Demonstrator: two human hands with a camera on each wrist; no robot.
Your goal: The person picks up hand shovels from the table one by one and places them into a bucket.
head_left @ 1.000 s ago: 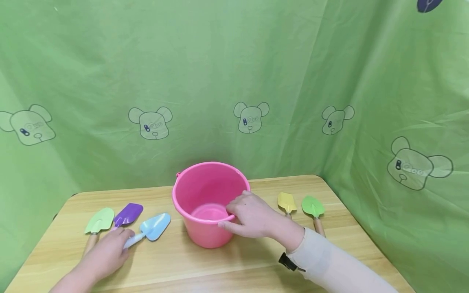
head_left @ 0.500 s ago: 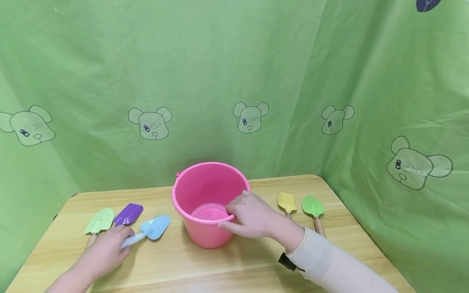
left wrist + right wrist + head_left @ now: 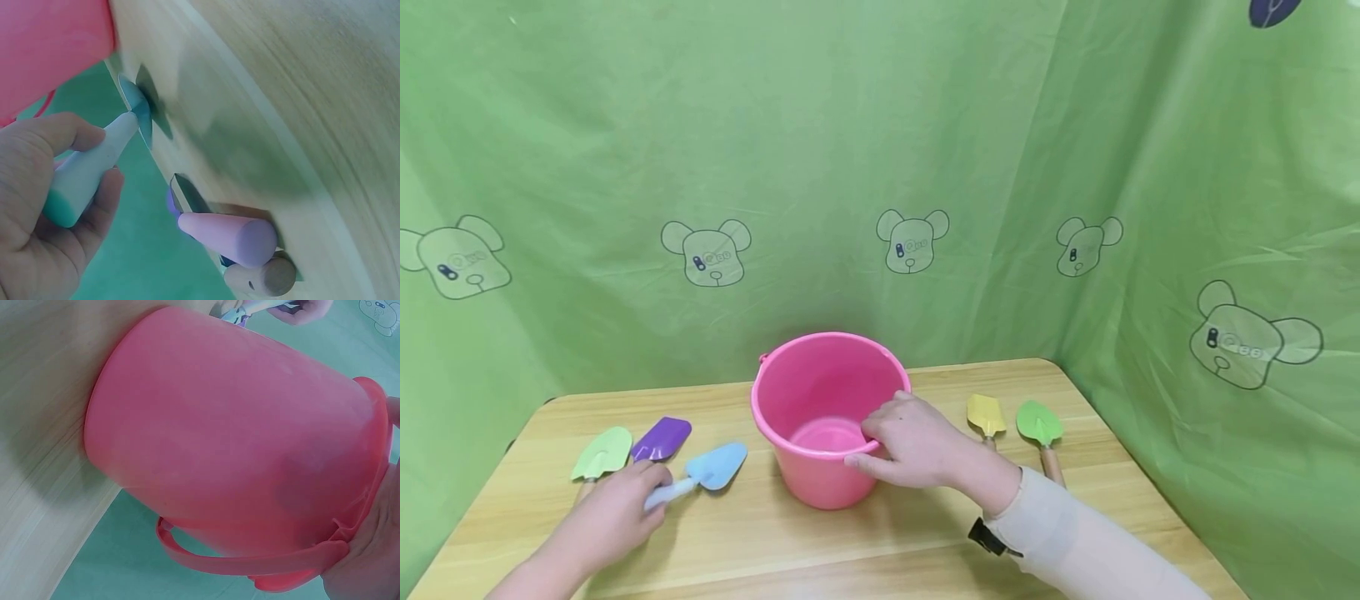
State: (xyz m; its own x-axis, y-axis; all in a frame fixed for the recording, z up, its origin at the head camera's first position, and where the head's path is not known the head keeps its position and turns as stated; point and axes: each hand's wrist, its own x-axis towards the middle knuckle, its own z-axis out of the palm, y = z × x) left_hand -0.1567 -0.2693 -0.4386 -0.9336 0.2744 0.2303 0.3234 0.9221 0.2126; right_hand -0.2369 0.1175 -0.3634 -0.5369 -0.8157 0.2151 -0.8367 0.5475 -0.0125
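Note:
My left hand [image 3: 613, 510] grips the pale handle of a light blue garden trowel [image 3: 718, 467]. In the left wrist view the fingers wrap around the handle [image 3: 103, 156], and the blade hangs close over the table with its shadow beside it. My right hand [image 3: 913, 442] holds the near right rim of a pink bucket [image 3: 820, 482], fingers inside and thumb outside. The bucket stands upright, with nothing showing inside. Beside my left hand lie a purple trowel [image 3: 662, 437] and a pale green trowel [image 3: 604, 452], whose handles it partly hides in the head view.
On the right of the wooden table [image 3: 760, 558] lie a yellow trowel [image 3: 986, 414] and a green trowel [image 3: 1041, 422], both with wooden handles. A green curtain [image 3: 820, 167] with bear-head prints rises behind the table and along its sides. The bucket's handle [image 3: 250, 562] hangs down its side.
My left hand has drawn back slightly toward the lower left, taking the blue trowel with it. My right hand and the bucket have stayed in place.

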